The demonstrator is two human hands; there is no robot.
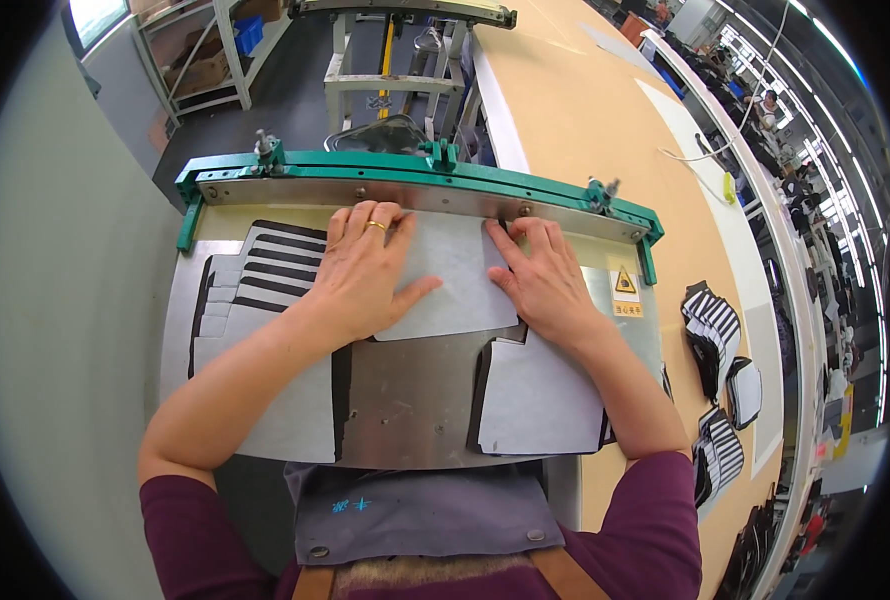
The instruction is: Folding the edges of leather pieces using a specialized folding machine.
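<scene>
A white-faced flat panel [455, 275] with a dark edge lies on the metal plate [405, 400], its far edge against the metal bar under a green beam [365, 163]. My left hand [365, 270] rests palm down on the panel's left side, fingertips near the bar, thumb spread; a ring is on one finger. On the right side lies my right hand [545, 280], fingers apart and pointing toward the bar. Left of my left hand is a fanned stack of black-and-white pieces [283, 262], with larger white pieces [300, 405] nearer me. Another white-and-black stack [540, 400] lies below my right hand.
A long tan table [575, 130] runs along the right, holding fanned striped pieces [713, 330] and a small white-and-black stack [744, 390]. A yellow warning label [626, 285] is on the plate. Behind the beam stand a white frame [393, 85] and a shelf with a blue bin [249, 36].
</scene>
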